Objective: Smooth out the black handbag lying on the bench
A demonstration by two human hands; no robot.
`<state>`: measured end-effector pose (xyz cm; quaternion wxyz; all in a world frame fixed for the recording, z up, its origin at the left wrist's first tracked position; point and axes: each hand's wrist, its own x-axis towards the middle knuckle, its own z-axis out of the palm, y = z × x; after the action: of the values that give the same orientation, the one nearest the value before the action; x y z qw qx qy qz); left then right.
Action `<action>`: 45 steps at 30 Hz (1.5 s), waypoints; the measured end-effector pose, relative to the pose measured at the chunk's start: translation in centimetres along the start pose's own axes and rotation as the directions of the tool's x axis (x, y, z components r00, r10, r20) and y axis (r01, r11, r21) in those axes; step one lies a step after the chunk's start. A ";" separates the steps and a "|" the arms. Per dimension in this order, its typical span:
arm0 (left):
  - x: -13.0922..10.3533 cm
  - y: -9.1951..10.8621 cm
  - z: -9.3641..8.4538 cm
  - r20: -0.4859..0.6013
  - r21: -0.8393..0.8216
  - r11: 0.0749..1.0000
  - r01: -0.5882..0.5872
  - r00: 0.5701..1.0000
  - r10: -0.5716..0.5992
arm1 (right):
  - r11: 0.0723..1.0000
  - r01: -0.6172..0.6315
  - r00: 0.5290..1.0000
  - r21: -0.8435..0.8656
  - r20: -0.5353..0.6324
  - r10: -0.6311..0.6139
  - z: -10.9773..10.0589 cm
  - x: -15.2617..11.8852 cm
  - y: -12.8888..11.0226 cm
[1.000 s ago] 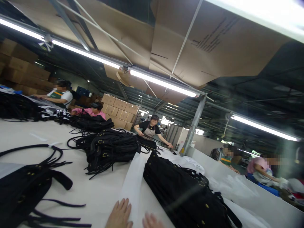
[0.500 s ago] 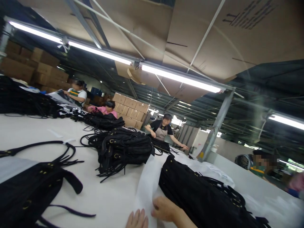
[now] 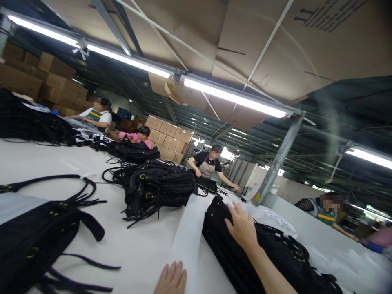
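My right hand (image 3: 242,227) lies palm down on top of a stack of black bags (image 3: 245,253) at the right of the white table (image 3: 143,249), fingers spread toward the far end. My left hand (image 3: 171,279) rests flat at the bottom edge, on or next to a white sheet (image 3: 186,241) that runs under the stack. Neither hand grips anything that I can see.
A black bag with long straps (image 3: 36,237) lies at the near left. More piles of black bags (image 3: 156,190) sit farther along the table. Several people work at the table's far side and right. Cardboard boxes (image 3: 167,132) are stacked behind.
My right hand has moved up from the white sheet's edge onto the top of the black stack. The left hand has stayed low at the bottom edge.
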<state>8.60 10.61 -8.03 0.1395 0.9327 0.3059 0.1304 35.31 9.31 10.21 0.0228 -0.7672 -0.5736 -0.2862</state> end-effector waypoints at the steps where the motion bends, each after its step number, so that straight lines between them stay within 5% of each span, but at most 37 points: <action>1: -0.3 0.5 -0.6 0.005 -0.010 1.000 0.002 1.000 -0.002 | 0.992 -0.127 0.992 -0.016 0.009 0.127 -0.5 -0.3 1.1; 3: -1.0 1.4 -1.7 0.040 -0.027 0.999 0.031 0.999 -0.030 | 0.963 -0.268 0.954 -0.021 0.129 0.269 -1.8 -1.2 3.4; 7: -1.6 2.6 -2.4 0.047 -0.026 0.996 0.081 0.996 -0.080 | 0.958 -0.286 0.913 -0.028 0.296 0.281 -3.4 -4.4 6.6; 16: -1.3 2.1 -1.4 -0.007 0.003 0.998 0.062 0.998 -0.062 | 0.952 -0.259 0.939 -0.162 0.187 0.287 -2.1 -8.3 3.2; 22: -1.6 2.8 -2.3 0.018 -0.034 0.996 0.081 0.997 -0.080 | 0.920 -0.097 0.995 -0.381 -0.005 0.102 -0.7 -10.9 0.6; 26: -1.7 3.3 -3.3 0.058 -0.046 0.993 0.111 0.992 -0.108 | 0.873 -0.053 0.999 -0.485 -0.026 0.046 0.7 -11.2 0.6; 31: -1.6 3.0 -3.2 0.066 -0.060 0.992 0.115 0.992 -0.111 | 0.918 -0.094 0.995 -0.385 -0.053 0.079 0.9 -9.8 2.3; 40: -1.7 2.6 -3.0 0.046 -0.090 0.990 0.107 0.994 -0.103 | 0.944 0.029 0.999 -0.330 0.027 -0.021 -2.8 -7.4 6.6; 45: -1.1 2.1 -2.6 0.091 -0.085 0.990 0.113 0.990 -0.105 | 0.960 0.090 0.986 -0.265 -0.109 -0.123 -8.4 -8.6 9.0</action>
<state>8.02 8.81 -5.04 0.2012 0.9121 0.3441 0.0956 38.36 -4.23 15.87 -0.0576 -0.7121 -0.5692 -0.4069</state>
